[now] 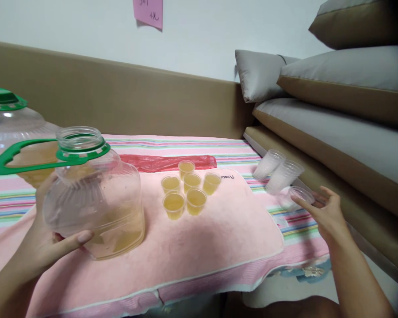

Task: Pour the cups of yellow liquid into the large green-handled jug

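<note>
My left hand (49, 240) grips the side of a large clear plastic jug (96, 198) with a green collar and handle, its mouth uncapped, a little yellow liquid at its bottom. The jug stands on a pink towel (219, 225). Several small clear cups of yellow liquid (189, 187) are clustered in the middle of the towel. My right hand (325, 207) reaches to the right, fingers spread, touching an empty clear cup (293, 196) lying on its side. Two more empty cups (277, 170) lie beside it.
A second jug (9, 128) with a green cap stands at the far left. A red plastic bag (166, 162) lies behind the cups on a striped cloth (192, 145). Stacked grey and tan cushions (334, 119) rise at the right. A tan backrest runs behind.
</note>
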`<action>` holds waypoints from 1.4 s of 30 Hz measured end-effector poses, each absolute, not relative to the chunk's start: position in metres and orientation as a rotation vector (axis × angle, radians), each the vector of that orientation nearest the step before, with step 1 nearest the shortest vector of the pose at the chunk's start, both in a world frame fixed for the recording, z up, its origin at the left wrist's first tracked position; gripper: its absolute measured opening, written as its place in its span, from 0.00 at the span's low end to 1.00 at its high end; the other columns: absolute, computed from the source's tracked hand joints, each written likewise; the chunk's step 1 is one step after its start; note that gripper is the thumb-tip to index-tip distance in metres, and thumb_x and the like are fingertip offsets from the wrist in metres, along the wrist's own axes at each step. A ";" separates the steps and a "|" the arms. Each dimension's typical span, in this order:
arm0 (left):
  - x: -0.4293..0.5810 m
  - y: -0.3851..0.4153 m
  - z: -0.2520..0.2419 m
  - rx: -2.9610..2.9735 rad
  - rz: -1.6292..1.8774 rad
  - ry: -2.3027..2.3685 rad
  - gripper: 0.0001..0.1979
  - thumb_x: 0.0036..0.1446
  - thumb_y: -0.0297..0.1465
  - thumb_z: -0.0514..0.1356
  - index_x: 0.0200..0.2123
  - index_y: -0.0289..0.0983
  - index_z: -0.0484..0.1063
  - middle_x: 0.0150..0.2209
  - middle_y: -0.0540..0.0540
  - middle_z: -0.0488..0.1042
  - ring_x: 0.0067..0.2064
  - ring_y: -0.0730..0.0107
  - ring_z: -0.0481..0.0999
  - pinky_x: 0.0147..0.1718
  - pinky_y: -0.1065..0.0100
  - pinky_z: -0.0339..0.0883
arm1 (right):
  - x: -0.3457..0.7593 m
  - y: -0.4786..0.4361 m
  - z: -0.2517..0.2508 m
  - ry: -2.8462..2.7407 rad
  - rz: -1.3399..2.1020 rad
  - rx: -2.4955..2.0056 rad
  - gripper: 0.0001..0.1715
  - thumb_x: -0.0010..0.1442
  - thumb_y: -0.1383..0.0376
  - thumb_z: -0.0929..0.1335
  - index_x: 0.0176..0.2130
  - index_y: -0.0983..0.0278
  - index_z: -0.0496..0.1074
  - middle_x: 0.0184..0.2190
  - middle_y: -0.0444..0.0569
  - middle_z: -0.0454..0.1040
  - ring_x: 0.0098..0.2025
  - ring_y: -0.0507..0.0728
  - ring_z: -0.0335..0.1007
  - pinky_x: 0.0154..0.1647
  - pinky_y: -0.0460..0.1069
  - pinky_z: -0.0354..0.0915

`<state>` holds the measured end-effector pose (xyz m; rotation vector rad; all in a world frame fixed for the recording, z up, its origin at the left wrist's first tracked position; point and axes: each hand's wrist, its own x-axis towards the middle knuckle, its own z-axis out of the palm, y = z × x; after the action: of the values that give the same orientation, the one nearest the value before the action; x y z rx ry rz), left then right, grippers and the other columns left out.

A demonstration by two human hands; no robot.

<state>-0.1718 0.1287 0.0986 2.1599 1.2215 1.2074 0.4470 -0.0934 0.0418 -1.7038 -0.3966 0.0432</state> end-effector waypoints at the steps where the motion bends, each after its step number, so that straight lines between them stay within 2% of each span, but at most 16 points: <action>1: -0.171 0.128 0.100 2.153 1.208 1.229 0.62 0.47 0.71 0.68 0.76 0.45 0.58 0.60 0.38 0.78 0.69 0.28 0.74 0.76 0.23 0.48 | 0.445 -0.094 0.045 -0.404 -0.006 -1.705 0.63 0.21 0.55 0.87 0.54 0.53 0.64 0.63 0.61 0.71 0.72 0.78 0.67 0.74 0.72 0.61; 3: -0.170 0.126 0.101 2.118 1.207 1.242 0.62 0.45 0.71 0.69 0.75 0.44 0.60 0.60 0.36 0.77 0.70 0.26 0.71 0.75 0.22 0.47 | 0.436 -0.090 0.052 -0.467 -0.212 -1.656 0.52 0.30 0.50 0.85 0.52 0.55 0.68 0.63 0.60 0.72 0.72 0.74 0.69 0.75 0.69 0.61; 6: -0.172 0.126 0.098 2.056 1.199 1.238 0.62 0.43 0.68 0.72 0.73 0.43 0.62 0.61 0.35 0.76 0.72 0.24 0.67 0.74 0.21 0.48 | 0.410 -0.072 0.064 -0.680 -0.462 -1.476 0.35 0.46 0.49 0.82 0.49 0.58 0.73 0.56 0.56 0.78 0.62 0.68 0.78 0.71 0.69 0.68; 9: -0.175 0.127 0.095 2.035 1.205 1.208 0.60 0.43 0.65 0.74 0.72 0.42 0.63 0.60 0.34 0.76 0.72 0.24 0.67 0.74 0.22 0.49 | 0.374 -0.040 0.066 -0.878 -0.227 -1.399 0.32 0.54 0.47 0.80 0.51 0.59 0.75 0.49 0.53 0.80 0.53 0.63 0.81 0.69 0.70 0.70; 11: -0.176 0.128 0.092 2.030 1.224 1.180 0.60 0.43 0.64 0.75 0.72 0.42 0.62 0.61 0.34 0.76 0.72 0.24 0.67 0.74 0.23 0.51 | 0.350 -0.015 0.060 -0.988 -0.048 -1.427 0.33 0.56 0.46 0.80 0.53 0.60 0.77 0.52 0.54 0.82 0.53 0.63 0.82 0.66 0.69 0.74; 13: -0.178 0.127 0.091 2.021 1.242 1.162 0.61 0.43 0.64 0.75 0.73 0.42 0.60 0.61 0.34 0.76 0.72 0.24 0.68 0.74 0.23 0.52 | 0.330 0.009 0.050 -1.100 0.225 -1.463 0.39 0.54 0.46 0.82 0.59 0.58 0.76 0.61 0.57 0.80 0.59 0.64 0.81 0.68 0.70 0.72; 15: -0.180 0.127 0.089 2.013 1.246 1.157 0.62 0.44 0.63 0.76 0.73 0.42 0.59 0.62 0.33 0.75 0.72 0.24 0.69 0.74 0.23 0.53 | 0.317 0.029 0.038 -1.147 0.445 -1.498 0.52 0.48 0.45 0.84 0.64 0.58 0.73 0.68 0.60 0.74 0.67 0.67 0.76 0.73 0.71 0.68; 17: -0.182 0.125 0.088 2.008 1.244 1.153 0.62 0.44 0.62 0.76 0.74 0.41 0.58 0.63 0.33 0.75 0.72 0.24 0.68 0.74 0.23 0.53 | 0.308 0.046 0.027 -1.121 0.571 -1.522 0.61 0.41 0.43 0.86 0.67 0.58 0.70 0.71 0.62 0.71 0.71 0.69 0.72 0.76 0.72 0.64; 19: -0.182 0.124 0.089 2.000 1.244 1.140 0.63 0.43 0.63 0.76 0.74 0.41 0.57 0.63 0.33 0.75 0.73 0.24 0.68 0.73 0.23 0.53 | 0.302 0.058 0.018 -1.080 0.630 -1.531 0.65 0.38 0.43 0.87 0.66 0.59 0.70 0.72 0.63 0.70 0.74 0.71 0.69 0.78 0.72 0.62; 21: -0.181 0.122 0.091 1.999 1.253 1.130 0.65 0.42 0.65 0.76 0.75 0.42 0.57 0.63 0.33 0.75 0.73 0.24 0.68 0.73 0.22 0.53 | 0.297 0.066 0.013 -1.059 0.672 -1.527 0.64 0.37 0.43 0.87 0.65 0.60 0.71 0.72 0.65 0.70 0.75 0.73 0.68 0.78 0.71 0.62; 24: -0.179 0.120 0.092 2.017 1.257 1.114 0.65 0.43 0.67 0.74 0.75 0.42 0.56 0.63 0.35 0.75 0.72 0.25 0.69 0.73 0.22 0.54 | 0.292 0.072 0.011 -1.041 0.744 -1.487 0.56 0.41 0.41 0.86 0.61 0.59 0.73 0.70 0.64 0.73 0.72 0.72 0.72 0.78 0.69 0.63; 27: -0.179 0.122 0.088 2.045 1.276 1.066 0.63 0.47 0.64 0.74 0.76 0.43 0.54 0.64 0.35 0.75 0.72 0.27 0.70 0.73 0.24 0.57 | 0.288 0.075 0.012 -1.023 0.788 -1.430 0.50 0.44 0.42 0.86 0.58 0.58 0.75 0.67 0.60 0.78 0.71 0.70 0.73 0.78 0.66 0.64; 30: -0.183 0.125 0.080 2.062 1.309 1.033 0.61 0.51 0.62 0.74 0.78 0.45 0.51 0.66 0.36 0.74 0.72 0.29 0.70 0.73 0.24 0.57 | 0.285 0.076 0.012 -1.008 0.829 -1.373 0.48 0.45 0.45 0.86 0.58 0.59 0.75 0.66 0.58 0.79 0.70 0.69 0.75 0.76 0.65 0.67; 34: -0.186 0.126 0.075 2.057 1.333 1.014 0.62 0.50 0.62 0.75 0.78 0.45 0.53 0.68 0.36 0.73 0.72 0.28 0.70 0.72 0.23 0.59 | 0.282 0.076 0.012 -1.008 0.866 -1.299 0.43 0.48 0.47 0.85 0.57 0.59 0.77 0.63 0.57 0.82 0.66 0.67 0.79 0.72 0.63 0.71; 39: -0.182 0.119 0.081 2.048 1.301 1.076 0.59 0.52 0.64 0.73 0.77 0.46 0.57 0.68 0.38 0.73 0.75 0.30 0.66 0.75 0.25 0.54 | 0.278 0.079 0.007 -0.982 0.820 -1.261 0.42 0.49 0.47 0.85 0.57 0.60 0.79 0.62 0.57 0.83 0.64 0.67 0.80 0.70 0.63 0.73; 42: -0.182 0.118 0.082 2.027 1.306 1.036 0.58 0.51 0.63 0.74 0.77 0.46 0.57 0.68 0.38 0.74 0.75 0.30 0.66 0.74 0.26 0.55 | 0.276 0.081 0.004 -0.943 0.759 -1.273 0.45 0.46 0.47 0.86 0.57 0.60 0.78 0.62 0.59 0.83 0.64 0.69 0.80 0.70 0.65 0.72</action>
<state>-0.1817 0.1182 0.0823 2.0272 1.0360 1.3061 0.2764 0.0811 0.0040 -1.2726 -0.9429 0.7587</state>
